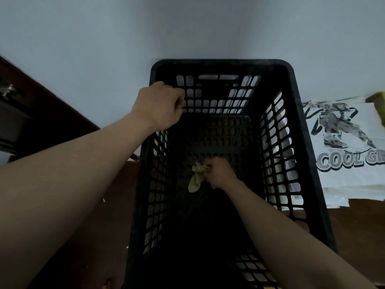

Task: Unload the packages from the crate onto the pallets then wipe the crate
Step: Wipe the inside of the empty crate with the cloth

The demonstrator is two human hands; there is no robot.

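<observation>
Pale grey-blue wall (83, 28) behind, dark reddish-brown wooden furniture (52, 113) at far left, a metal knob (7, 90) on it.

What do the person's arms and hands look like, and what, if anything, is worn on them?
The left arm and right arm are bare, with no sleeves in view. The left hand and right hand wear no gloves; no watch, bracelet or ring shows.
</observation>
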